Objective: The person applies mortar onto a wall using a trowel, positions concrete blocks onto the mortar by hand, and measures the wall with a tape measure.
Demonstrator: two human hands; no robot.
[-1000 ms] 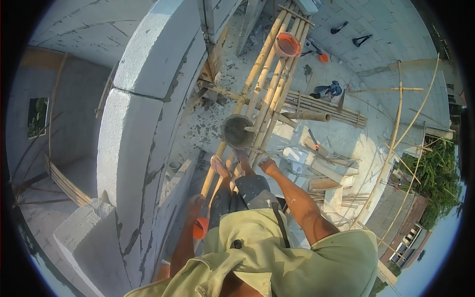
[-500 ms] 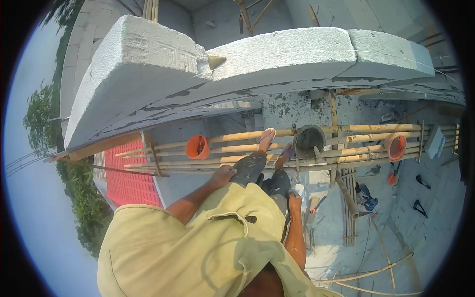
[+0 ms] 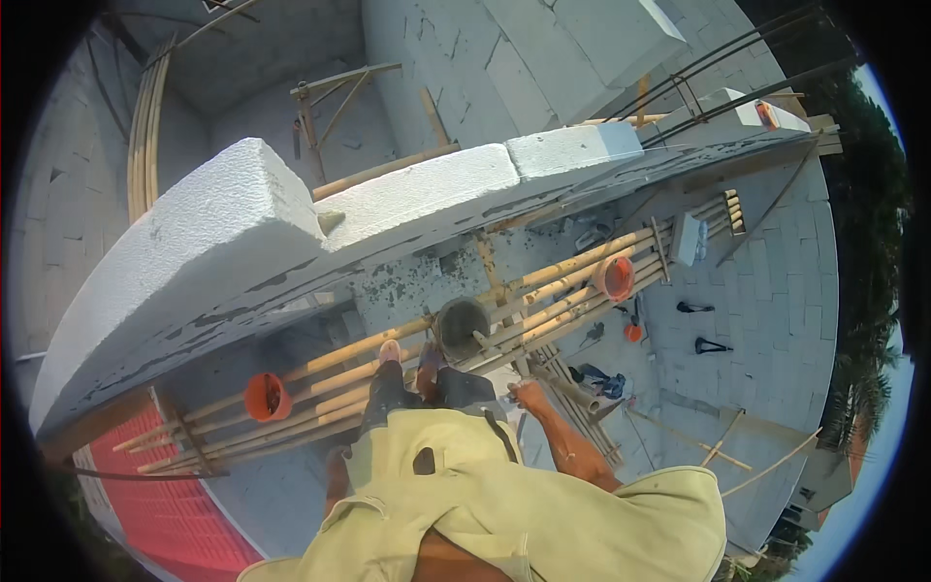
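Observation:
My right hand point(image 3: 530, 396) is beside my right leg, fingers curled round a small greyish thing I cannot make out. My left hand is low beside my left thigh; its wrist point(image 3: 337, 473) shows, but the fingers are hidden. My feet stand on lashed bamboo poles point(image 3: 335, 386). Just past them, to the right, sits a dark bucket point(image 3: 463, 325) with a light-coloured handle-like piece at its rim. In front of me runs a wall of white blocks point(image 3: 417, 199), with a wedge-shaped lump point(image 3: 331, 221) in a gap between two blocks.
An orange bucket point(image 3: 268, 398) stands on the poles at left, another orange bucket point(image 3: 615, 278) at right. Beyond that rests a pale block point(image 3: 685, 240). A floor lies well below, with crumpled dark cloth point(image 3: 599, 380) and loose poles. Red roofing point(image 3: 155, 495) shows at lower left.
My view has swung to the right, tilting the wall and poles. My left hand has dropped from in front of my thigh to its side. My right hand has moved outward from my leg.

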